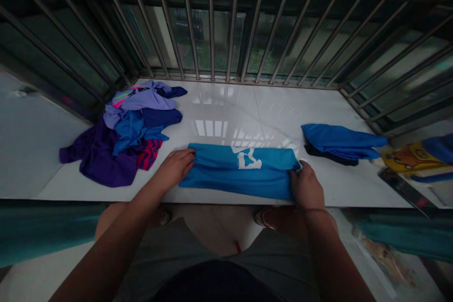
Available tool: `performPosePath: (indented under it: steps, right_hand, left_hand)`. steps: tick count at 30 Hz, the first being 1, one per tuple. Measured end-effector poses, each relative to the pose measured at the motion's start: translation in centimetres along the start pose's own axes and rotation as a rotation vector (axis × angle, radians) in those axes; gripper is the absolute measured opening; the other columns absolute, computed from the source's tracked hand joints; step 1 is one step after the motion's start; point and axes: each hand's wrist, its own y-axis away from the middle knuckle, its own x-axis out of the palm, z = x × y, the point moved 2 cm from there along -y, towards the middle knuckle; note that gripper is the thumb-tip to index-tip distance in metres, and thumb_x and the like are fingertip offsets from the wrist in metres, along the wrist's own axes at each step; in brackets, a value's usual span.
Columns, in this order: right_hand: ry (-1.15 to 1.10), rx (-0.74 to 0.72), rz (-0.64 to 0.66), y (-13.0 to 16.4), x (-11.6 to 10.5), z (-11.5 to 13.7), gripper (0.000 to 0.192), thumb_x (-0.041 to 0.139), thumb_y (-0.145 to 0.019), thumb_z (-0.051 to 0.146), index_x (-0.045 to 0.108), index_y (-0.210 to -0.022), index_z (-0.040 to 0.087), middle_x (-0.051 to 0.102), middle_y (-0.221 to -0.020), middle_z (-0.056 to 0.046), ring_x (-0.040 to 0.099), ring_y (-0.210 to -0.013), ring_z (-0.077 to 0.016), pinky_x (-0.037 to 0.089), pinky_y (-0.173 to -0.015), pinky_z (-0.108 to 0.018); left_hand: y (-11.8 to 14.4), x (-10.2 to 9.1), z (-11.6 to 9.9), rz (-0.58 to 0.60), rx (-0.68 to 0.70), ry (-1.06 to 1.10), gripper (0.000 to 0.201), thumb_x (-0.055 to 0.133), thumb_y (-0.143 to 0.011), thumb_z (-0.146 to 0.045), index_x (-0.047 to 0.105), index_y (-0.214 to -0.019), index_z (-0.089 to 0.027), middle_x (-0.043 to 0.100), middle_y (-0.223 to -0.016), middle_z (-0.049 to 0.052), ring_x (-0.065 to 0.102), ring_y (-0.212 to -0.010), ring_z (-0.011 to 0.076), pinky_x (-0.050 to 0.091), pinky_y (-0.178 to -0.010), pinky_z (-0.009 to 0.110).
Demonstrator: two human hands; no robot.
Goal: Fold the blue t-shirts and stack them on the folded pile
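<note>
A blue T-shirt [215, 168] with a white print lies folded into a long strip near the ledge's front edge. At its left end, my left hand [176, 168] has its fingers closed on the upper corner. My right hand [308, 184] grips the opposite end, with the thumb and fingers bent around the cloth; some of its fingertips are hidden. The cloth lies mostly flat between both hands.
A loose heap of purple, blue and red-patterned clothes [109, 155] lies at left. Folded blue clothing [343, 141] rests on the right, beside a yellow bag [414, 158] and a dark flat object [406, 191]. Metal bars [231, 33] border the white ledge [226, 113].
</note>
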Motion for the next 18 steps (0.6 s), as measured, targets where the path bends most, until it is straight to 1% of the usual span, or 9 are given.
performPosePath:
  steps: [3,5,6,8,10,11,14,16,18]
  right_hand:
    - [0.091,0.147,0.074,-1.1,-1.2,-2.5,0.046,0.048,-0.111,0.036,0.068,-0.146,0.014,0.079,-0.103,-0.020,0.077,-0.089,-0.0341,0.052,-0.074,-0.041]
    - [0.099,0.181,0.016,-1.3,-1.8,-3.8,0.042,0.050,-0.109,0.039,0.076,-0.133,0.016,0.078,-0.093,-0.018,0.075,-0.084,-0.0341,0.052,-0.072,-0.041]
    - [0.077,0.154,-0.043,-1.2,-2.0,-4.0,0.043,0.052,-0.108,0.042,0.076,-0.132,0.015,0.077,-0.095,-0.018,0.075,-0.087,-0.0343,0.053,-0.073,-0.041]
    - [0.009,-0.017,-0.147,-0.7,-1.8,-3.4,0.051,0.058,-0.106,0.049,0.073,-0.141,0.014,0.077,-0.112,-0.019,0.075,-0.102,-0.0348,0.058,-0.083,-0.043]
    - [-0.025,-0.247,-0.168,-0.2,-1.3,-2.0,0.055,0.063,-0.105,0.049,0.070,-0.150,0.017,0.072,-0.134,-0.020,0.071,-0.117,-0.0347,0.059,-0.099,-0.046]
    - [-0.020,-0.331,-0.145,-0.2,-1.0,-1.3,0.051,0.064,-0.105,0.045,0.071,-0.149,0.019,0.071,-0.139,-0.019,0.069,-0.120,-0.0344,0.057,-0.105,-0.047]
    - [0.005,-0.410,-0.069,-0.8,-0.9,-0.2,0.034,0.059,-0.107,0.033,0.081,-0.130,0.022,0.075,-0.128,-0.016,0.068,-0.114,-0.0329,0.056,-0.108,-0.047]
    - [-0.022,-0.424,-0.110,-1.4,-1.7,-0.2,0.034,0.053,-0.110,0.032,0.082,-0.125,0.020,0.078,-0.119,-0.016,0.068,-0.111,-0.0327,0.055,-0.107,-0.047]
    - [-0.053,-0.451,-0.196,-1.7,-2.9,-0.4,0.038,0.050,-0.112,0.035,0.082,-0.127,0.019,0.078,-0.119,-0.017,0.068,-0.114,-0.0334,0.054,-0.109,-0.048]
  left_hand:
    - [0.3,0.2,0.7,-0.047,-0.051,0.067,0.026,0.056,-0.109,-0.035,0.079,-0.109,-0.024,0.076,-0.152,0.017,0.073,-0.136,0.0370,0.054,-0.123,0.060]
    - [0.6,0.2,0.9,-0.084,-0.073,0.143,0.027,0.056,-0.109,-0.039,0.078,-0.107,-0.024,0.076,-0.152,0.016,0.073,-0.138,0.0356,0.054,-0.124,0.059]
    - [0.7,0.2,0.9,-0.101,-0.087,0.191,0.028,0.056,-0.110,-0.041,0.078,-0.107,-0.024,0.077,-0.151,0.016,0.073,-0.139,0.0347,0.054,-0.125,0.057]
    - [0.9,0.1,1.0,-0.130,-0.126,0.292,0.029,0.058,-0.110,-0.046,0.078,-0.108,-0.024,0.077,-0.152,0.016,0.073,-0.139,0.0327,0.055,-0.124,0.054]
    - [0.8,-0.1,1.1,-0.153,-0.163,0.371,0.030,0.059,-0.109,-0.049,0.078,-0.111,-0.025,0.078,-0.149,0.015,0.074,-0.138,0.0312,0.057,-0.123,0.051]
    - [0.7,-0.2,1.2,-0.162,-0.168,0.391,0.031,0.060,-0.109,-0.049,0.078,-0.112,-0.025,0.080,-0.146,0.014,0.075,-0.137,0.0309,0.057,-0.123,0.050]
    - [0.0,-0.9,1.3,-0.174,-0.126,0.373,0.032,0.061,-0.108,-0.050,0.081,-0.115,-0.025,0.085,-0.134,0.012,0.076,-0.133,0.0308,0.056,-0.124,0.050]
    - [-0.4,-1.4,1.6,-0.167,-0.088,0.326,0.034,0.060,-0.109,-0.049,0.083,-0.117,-0.025,0.086,-0.130,0.011,0.077,-0.130,0.0300,0.056,-0.122,0.049]
    - [-0.6,-1.9,2.2,-0.132,-0.069,0.243,0.033,0.060,-0.110,-0.047,0.085,-0.119,-0.026,0.086,-0.131,0.011,0.076,-0.131,0.0303,0.056,-0.122,0.049]
